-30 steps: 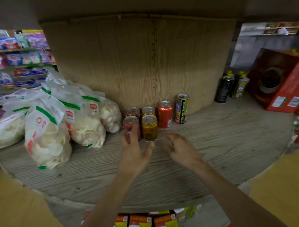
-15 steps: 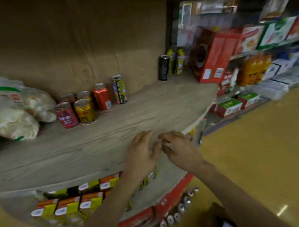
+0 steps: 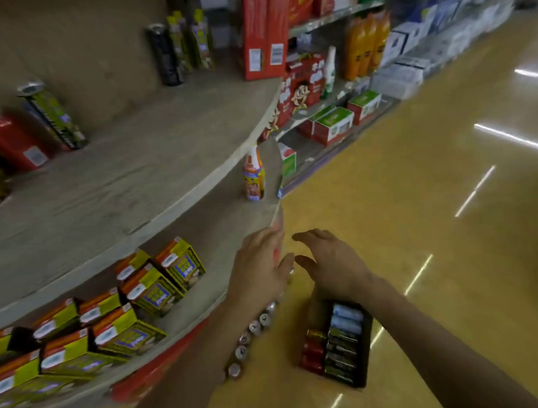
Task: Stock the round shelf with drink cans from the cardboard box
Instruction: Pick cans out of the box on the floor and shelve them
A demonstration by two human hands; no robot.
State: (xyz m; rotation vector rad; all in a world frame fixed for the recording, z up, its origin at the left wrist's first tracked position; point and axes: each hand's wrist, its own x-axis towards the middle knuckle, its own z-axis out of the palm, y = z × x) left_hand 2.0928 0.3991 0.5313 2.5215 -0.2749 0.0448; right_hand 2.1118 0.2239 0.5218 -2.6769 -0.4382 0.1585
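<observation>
Yellow floor [image 3: 414, 166]: box [image 3: 365, 347] of cans [image 3: 344, 333] lies just below our right hand [image 3: 332, 262]; left hand [image 3: 258, 272] beside it, both spread wide, empty.

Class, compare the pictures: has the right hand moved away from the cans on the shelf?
Yes. The right hand has dropped off the shelf, towards the box below.

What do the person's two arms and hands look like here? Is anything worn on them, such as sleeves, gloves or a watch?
Both forearms are bare as far as the picture shows; no sleeve is in view. The left hand and the right hand wear no gloves. No watch, bracelet or ring can be seen, though the picture is somewhat blurred, so a thin ring could be missed.
</observation>
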